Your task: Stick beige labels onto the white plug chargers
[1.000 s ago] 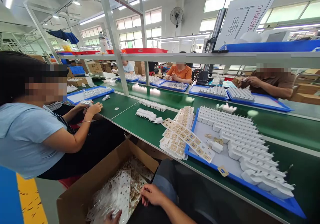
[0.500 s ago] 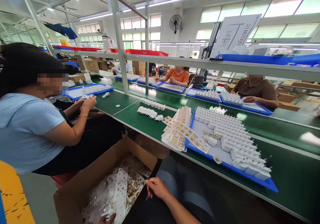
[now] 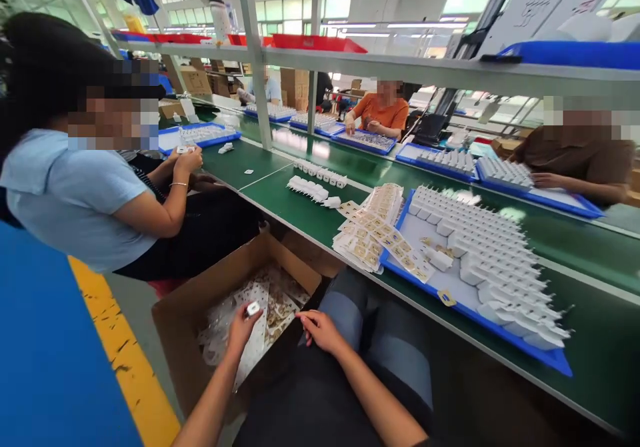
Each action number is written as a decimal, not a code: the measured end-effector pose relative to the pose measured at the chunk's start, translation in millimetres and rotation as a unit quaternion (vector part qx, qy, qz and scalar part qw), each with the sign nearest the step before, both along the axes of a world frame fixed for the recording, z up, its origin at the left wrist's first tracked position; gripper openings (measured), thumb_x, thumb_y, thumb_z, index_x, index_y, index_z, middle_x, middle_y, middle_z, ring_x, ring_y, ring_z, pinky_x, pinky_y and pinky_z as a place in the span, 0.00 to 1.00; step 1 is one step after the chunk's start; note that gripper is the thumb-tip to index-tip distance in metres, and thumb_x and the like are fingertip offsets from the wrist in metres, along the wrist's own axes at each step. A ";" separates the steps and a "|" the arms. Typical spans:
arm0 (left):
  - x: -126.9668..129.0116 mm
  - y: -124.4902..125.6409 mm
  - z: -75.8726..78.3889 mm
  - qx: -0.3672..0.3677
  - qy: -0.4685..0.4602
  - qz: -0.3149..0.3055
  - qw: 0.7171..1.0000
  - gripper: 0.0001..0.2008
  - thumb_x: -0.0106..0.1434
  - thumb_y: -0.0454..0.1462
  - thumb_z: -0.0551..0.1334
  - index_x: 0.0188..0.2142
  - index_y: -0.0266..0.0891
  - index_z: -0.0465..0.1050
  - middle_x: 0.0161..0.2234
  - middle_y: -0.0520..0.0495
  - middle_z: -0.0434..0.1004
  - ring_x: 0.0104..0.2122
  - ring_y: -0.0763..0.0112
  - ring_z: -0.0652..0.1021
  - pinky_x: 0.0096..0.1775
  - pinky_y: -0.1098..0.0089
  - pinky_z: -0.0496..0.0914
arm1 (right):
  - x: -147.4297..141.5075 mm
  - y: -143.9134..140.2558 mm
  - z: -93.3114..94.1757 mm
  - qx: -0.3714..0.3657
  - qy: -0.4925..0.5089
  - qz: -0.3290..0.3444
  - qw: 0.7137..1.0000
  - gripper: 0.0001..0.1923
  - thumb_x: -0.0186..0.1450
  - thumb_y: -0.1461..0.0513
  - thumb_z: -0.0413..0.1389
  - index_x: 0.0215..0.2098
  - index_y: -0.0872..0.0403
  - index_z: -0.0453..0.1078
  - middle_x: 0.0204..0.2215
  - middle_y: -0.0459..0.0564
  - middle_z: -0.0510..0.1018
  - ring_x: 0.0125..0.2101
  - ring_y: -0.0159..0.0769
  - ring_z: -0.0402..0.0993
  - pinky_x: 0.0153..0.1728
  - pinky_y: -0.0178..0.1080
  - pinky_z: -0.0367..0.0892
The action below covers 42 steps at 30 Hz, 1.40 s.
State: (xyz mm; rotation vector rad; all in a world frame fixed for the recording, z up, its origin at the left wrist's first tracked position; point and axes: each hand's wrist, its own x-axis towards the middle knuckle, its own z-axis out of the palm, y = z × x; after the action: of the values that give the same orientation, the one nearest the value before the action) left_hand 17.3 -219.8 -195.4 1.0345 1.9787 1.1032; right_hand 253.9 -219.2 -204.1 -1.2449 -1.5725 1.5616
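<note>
A small white plastic part is pinched in the fingertips of the left hand, held just above an open cardboard box on the floor, which is littered with spent label sheets. The right hand rests at the box's near edge, fingers loosely curled and holding nothing. On the green bench, a blue tray is seen mostly filled with rows of white parts, a bare patch left at its near side. A stack of label sheets lies touching the tray's left rim. Much appears done; some remains. A co-worker in a light blue shirt sits to the left.
</note>
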 end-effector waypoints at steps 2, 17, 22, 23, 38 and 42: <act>5.5 20.2 26.2 0.047 -0.015 -0.029 0.998 0.22 0.46 0.49 0.70 0.36 0.38 0.74 0.37 0.42 0.82 0.40 0.52 0.83 0.47 0.53 0.77 | -1.6 1.9 -0.8 -0.009 -0.001 0.023 1.000 0.38 0.56 0.31 0.56 0.40 0.55 0.80 0.27 0.46 0.74 0.19 0.28 0.69 0.19 0.36 0.71; 55.5 67.0 131.0 0.256 0.069 -0.220 0.939 0.19 0.60 0.40 0.71 0.51 0.42 0.76 0.49 0.43 0.81 0.48 0.60 0.81 0.52 0.62 0.73 | 1.4 41.8 19.5 -0.006 -0.019 0.052 0.998 0.35 0.59 0.33 0.55 0.15 0.53 0.63 0.09 0.40 0.62 0.14 0.26 0.57 0.20 0.32 0.55; 34.4 71.2 147.4 0.313 0.117 -0.238 0.912 0.20 0.60 0.38 0.72 0.51 0.42 0.76 0.48 0.42 0.81 0.48 0.61 0.80 0.51 0.63 0.74 | -46.8 87.6 37.5 0.071 0.022 0.023 0.997 0.26 0.61 0.41 0.60 0.23 0.55 0.71 0.17 0.41 0.68 0.21 0.28 0.61 0.25 0.32 0.58; 31.6 70.5 152.1 0.328 0.125 -0.245 0.904 0.20 0.60 0.37 0.72 0.51 0.42 0.76 0.48 0.42 0.81 0.48 0.61 0.80 0.51 0.62 0.75 | -55.7 92.9 41.4 0.084 0.032 0.021 0.996 0.24 0.62 0.43 0.59 0.26 0.55 0.72 0.18 0.41 0.69 0.22 0.28 0.62 0.26 0.32 0.58; 31.1 57.0 166.6 0.361 0.197 -0.253 0.876 0.18 0.61 0.41 0.72 0.50 0.43 0.75 0.43 0.44 0.79 0.42 0.64 0.78 0.44 0.64 0.74 | -20.1 63.6 169.8 0.373 0.013 -0.111 0.921 0.11 0.69 0.65 0.59 0.47 0.48 0.79 0.34 0.48 0.72 0.33 0.34 0.73 0.33 0.38 0.72; 32.9 53.4 168.2 0.356 0.222 -0.266 0.868 0.17 0.62 0.39 0.71 0.50 0.43 0.75 0.44 0.44 0.79 0.42 0.64 0.77 0.44 0.64 0.74 | -20.4 59.9 167.6 0.414 -0.011 -0.105 0.904 0.07 0.68 0.66 0.60 0.43 0.51 0.77 0.34 0.49 0.72 0.33 0.33 0.74 0.32 0.37 0.73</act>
State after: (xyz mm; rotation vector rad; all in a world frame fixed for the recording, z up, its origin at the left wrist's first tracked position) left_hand 50.2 -166.4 -27.2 2.2372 1.4044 1.3725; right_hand 233.6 -159.3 -36.4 -0.8864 -1.7558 0.5997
